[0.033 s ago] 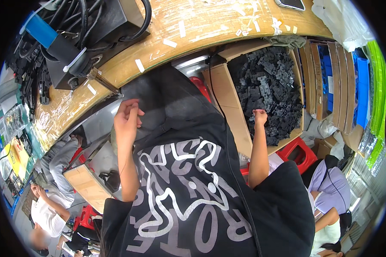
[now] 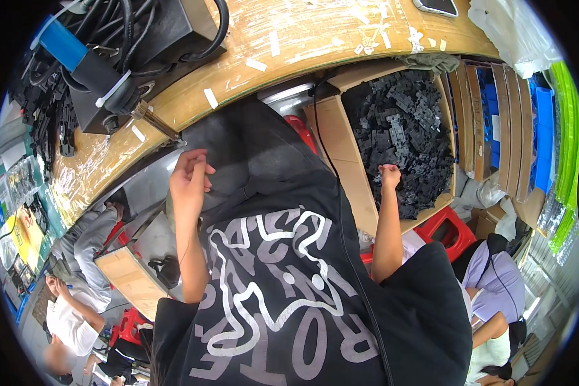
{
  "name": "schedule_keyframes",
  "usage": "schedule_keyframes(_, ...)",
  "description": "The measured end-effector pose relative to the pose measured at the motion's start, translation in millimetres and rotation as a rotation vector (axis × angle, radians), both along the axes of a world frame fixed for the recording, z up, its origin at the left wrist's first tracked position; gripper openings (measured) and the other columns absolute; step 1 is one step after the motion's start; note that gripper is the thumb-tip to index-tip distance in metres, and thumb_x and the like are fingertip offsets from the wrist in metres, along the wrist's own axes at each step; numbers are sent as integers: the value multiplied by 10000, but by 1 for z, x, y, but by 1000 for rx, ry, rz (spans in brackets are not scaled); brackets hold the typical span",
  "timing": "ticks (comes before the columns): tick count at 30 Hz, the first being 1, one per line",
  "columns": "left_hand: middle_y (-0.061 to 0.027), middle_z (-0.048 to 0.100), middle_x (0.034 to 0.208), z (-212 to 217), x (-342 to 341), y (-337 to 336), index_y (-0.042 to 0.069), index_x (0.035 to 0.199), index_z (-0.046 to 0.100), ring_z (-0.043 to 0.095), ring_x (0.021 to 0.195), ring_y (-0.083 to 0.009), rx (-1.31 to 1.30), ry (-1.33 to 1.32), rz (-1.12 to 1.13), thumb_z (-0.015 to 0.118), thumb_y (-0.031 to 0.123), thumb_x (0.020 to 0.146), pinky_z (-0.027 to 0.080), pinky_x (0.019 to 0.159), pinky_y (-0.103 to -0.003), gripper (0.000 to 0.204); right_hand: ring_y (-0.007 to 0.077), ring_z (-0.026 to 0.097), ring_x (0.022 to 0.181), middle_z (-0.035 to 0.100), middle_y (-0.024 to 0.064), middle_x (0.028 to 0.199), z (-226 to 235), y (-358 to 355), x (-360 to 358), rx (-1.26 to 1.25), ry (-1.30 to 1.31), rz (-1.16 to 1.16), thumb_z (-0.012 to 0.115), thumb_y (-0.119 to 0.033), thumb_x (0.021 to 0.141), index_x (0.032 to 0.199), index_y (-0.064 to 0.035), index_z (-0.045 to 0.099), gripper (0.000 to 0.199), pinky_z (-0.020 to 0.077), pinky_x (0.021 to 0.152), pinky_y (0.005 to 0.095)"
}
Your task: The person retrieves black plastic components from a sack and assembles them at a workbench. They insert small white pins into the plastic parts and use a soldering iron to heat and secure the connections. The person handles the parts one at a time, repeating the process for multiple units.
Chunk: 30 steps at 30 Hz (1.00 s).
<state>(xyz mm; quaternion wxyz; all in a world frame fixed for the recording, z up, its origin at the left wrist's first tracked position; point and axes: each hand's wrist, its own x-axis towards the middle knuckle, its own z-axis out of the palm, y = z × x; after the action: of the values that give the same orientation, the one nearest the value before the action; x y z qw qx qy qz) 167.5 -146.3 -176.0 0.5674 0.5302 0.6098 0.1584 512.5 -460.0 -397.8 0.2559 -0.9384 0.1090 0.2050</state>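
My right hand [image 2: 390, 175] is over the cardboard box [image 2: 338, 135] of black parts [image 2: 408, 119].
From my head, its sides seem to stop the black parts spilling, close on my right. My left hand [image 2: 190, 180] is near my lap [image 2: 241, 138]. Both curl; I can't tell if they're holding anything.

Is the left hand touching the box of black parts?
Apart. The head view shows the left hand left of the box, dark cloth between them.
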Motion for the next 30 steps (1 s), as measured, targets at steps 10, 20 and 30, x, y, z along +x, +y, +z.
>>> schedule_keyframes(10,-24,533,642,23,-47,2,10,943,520,410,469,-32,126,-68,89,467,137,847,321,414,-163,168,111,505,614,554,33,695,26,32,16,286,-581,-43,621,-22,666,842,-13,552,190,421,586,226)
schedule_keyframes(20,-73,477,662,145,-55,17,1,1051,410,425,512,-103,848,-394,49,545,278,784,328,409,-184,407,106,505,793,528,50,899,317,266,-46,1066,-567,663,542,-12,783,960,1,504,182,430,714,233)
schedule_keyframes(30,-144,503,864,264,-37,36,-13,1089,397,488,619,-156,2002,-722,184,694,384,618,375,491,-198,684,169,521,660,507,97,812,346,375,-28,564,-748,1366,561,-19,730,827,3,550,100,436,600,262)
